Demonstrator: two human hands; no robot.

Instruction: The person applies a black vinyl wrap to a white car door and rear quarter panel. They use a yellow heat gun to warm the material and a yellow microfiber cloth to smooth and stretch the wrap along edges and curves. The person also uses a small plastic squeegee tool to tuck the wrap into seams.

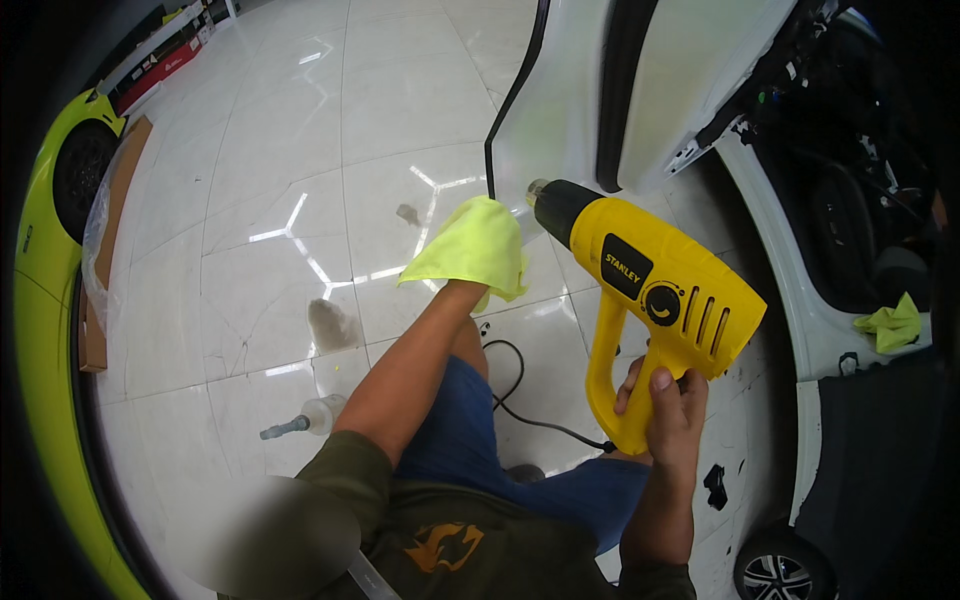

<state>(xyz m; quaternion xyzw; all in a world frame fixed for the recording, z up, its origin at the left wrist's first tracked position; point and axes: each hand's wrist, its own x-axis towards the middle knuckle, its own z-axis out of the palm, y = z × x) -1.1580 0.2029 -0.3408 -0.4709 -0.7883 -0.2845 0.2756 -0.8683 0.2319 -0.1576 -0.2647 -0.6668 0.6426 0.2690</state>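
A yellow heat gun (725, 290) with a black front and metal nozzle is in my right hand (672, 410), whose fingers wrap round its grip. The nozzle points up and left, at the lower part of an open white car door (560, 110). A bright yellow-green cloth (470, 240) drapes over my left hand (462, 296) and lies against the door's bottom corner, just left of the nozzle. My left fingers are hidden under the cloth. The heat gun's black cord (540, 425) runs from the handle's base down to the floor.
A spray bottle (320, 412) lies on the glossy tiled floor beside my left arm. At left stand a lime-green car (45, 300) and a long cardboard box (95, 330). The white car's body (790, 290) is at right, with another yellow-green cloth (893, 325) on its sill.
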